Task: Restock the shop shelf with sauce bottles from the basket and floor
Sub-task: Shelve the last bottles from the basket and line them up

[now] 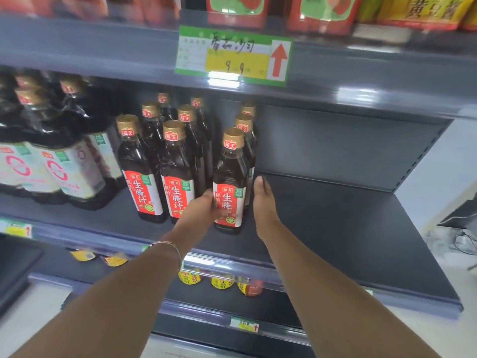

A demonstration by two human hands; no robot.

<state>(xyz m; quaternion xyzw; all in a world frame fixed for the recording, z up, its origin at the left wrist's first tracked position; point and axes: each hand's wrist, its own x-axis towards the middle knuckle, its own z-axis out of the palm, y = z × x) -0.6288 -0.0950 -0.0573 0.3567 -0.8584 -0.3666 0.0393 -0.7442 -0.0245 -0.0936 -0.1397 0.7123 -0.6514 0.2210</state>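
A dark sauce bottle with a gold cap and a red-and-white label stands upright near the front of the grey shelf. My left hand is wrapped around its lower left side, over the label. My right hand is flat with straight fingers just right of the bottle, close to it or lightly touching. Several identical bottles stand in rows to the left and behind.
Larger bottles with white labels fill the shelf's left end. The shelf above carries a green price tag and red pouches. Yellow-capped jars sit on the lower shelf. The shelf's right part is bare.
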